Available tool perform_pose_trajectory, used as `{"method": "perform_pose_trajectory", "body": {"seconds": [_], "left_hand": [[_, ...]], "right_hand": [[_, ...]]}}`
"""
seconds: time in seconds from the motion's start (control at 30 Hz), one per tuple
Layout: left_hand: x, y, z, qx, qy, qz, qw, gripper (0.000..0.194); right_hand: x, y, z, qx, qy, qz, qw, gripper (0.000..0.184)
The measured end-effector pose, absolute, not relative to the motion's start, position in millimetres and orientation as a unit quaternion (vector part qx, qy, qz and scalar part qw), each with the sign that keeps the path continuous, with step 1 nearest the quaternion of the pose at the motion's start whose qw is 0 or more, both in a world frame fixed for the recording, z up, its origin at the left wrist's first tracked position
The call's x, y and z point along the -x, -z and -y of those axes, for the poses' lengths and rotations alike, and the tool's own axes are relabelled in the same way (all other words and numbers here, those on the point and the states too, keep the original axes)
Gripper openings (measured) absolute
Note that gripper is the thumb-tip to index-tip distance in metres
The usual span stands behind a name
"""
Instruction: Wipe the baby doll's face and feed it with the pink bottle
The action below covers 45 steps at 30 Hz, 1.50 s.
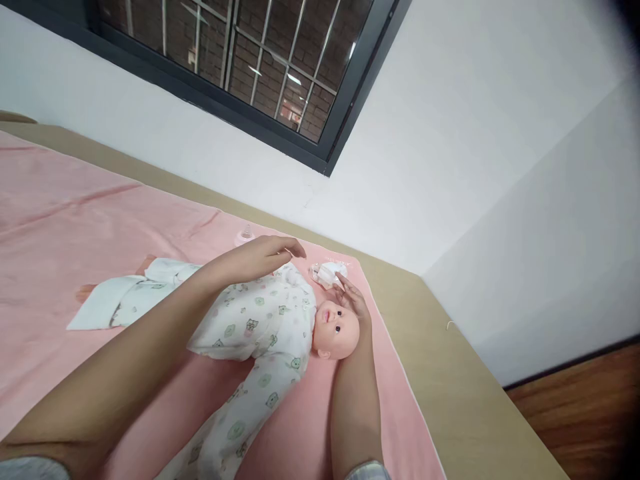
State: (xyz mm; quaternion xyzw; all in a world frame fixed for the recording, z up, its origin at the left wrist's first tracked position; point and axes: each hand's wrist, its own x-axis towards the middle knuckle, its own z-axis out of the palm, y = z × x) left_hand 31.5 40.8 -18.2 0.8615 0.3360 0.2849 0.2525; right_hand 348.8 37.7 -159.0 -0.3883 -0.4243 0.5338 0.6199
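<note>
A baby doll (337, 330) lies on its back on a pink blanket (65, 200), dressed in white clothes with a green animal print. Its head points right, and one sleeve stretches toward me. My left hand (265, 259) reaches across the doll's chest with fingers extended and nothing in it. Behind the top of the doll's head is my right hand (354, 301), fingers apart. Its fingertips are at a small white item in clear wrapping (327, 274); whether they touch it I cannot tell. Beyond my left hand sits a small clear teat-like piece with a pink ring (245, 235).
The blanket covers a light wooden tabletop (440, 373), whose bare border shows at the back and right. A white wall (380, 193) with a dark-framed barred window (327, 150) stands close behind. Brown wood (590, 407) shows at the lower right.
</note>
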Motion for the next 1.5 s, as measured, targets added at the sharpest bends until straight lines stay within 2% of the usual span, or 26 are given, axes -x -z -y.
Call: {"method": "perform_pose_trajectory", "body": {"seconds": [0.13, 0.27, 0.53, 0.73, 0.9, 1.07, 1.27, 1.5], "left_hand": [[-33, 20, -37, -0.864, -0.302, -0.321, 0.244, 0.038], [-49, 32, -39, -0.864, -0.330, -0.301, 0.233, 0.039], [-82, 58, -57, -0.813, -0.401, -0.338, 0.254, 0.058], [-86, 55, -57, -0.778, -0.466, -0.286, 0.311, 0.045], [-85, 48, -49, -0.754, -0.516, -0.242, 0.325, 0.037], [-82, 46, -45, -0.779, -0.494, -0.244, 0.299, 0.033], [-81, 43, -39, -0.794, -0.458, -0.275, 0.289, 0.034], [-82, 42, -40, -0.772, -0.451, -0.268, 0.359, 0.036]], "right_hand": [[-380, 148, -38, 0.358, -0.562, 0.480, 0.570, 0.050], [-387, 115, -21, 0.348, -0.552, 0.552, 0.520, 0.047], [-352, 55, 9, 0.343, -0.465, 0.680, 0.451, 0.057], [-334, 46, 14, 0.317, -0.475, 0.705, 0.419, 0.062], [-324, 40, 17, 0.343, -0.485, 0.701, 0.393, 0.078], [-313, 31, 21, 0.412, -0.421, 0.694, 0.415, 0.062], [-289, 22, 27, 0.513, -0.236, 0.707, 0.425, 0.042], [-271, 23, 27, 0.520, -0.146, 0.737, 0.407, 0.024]]}}
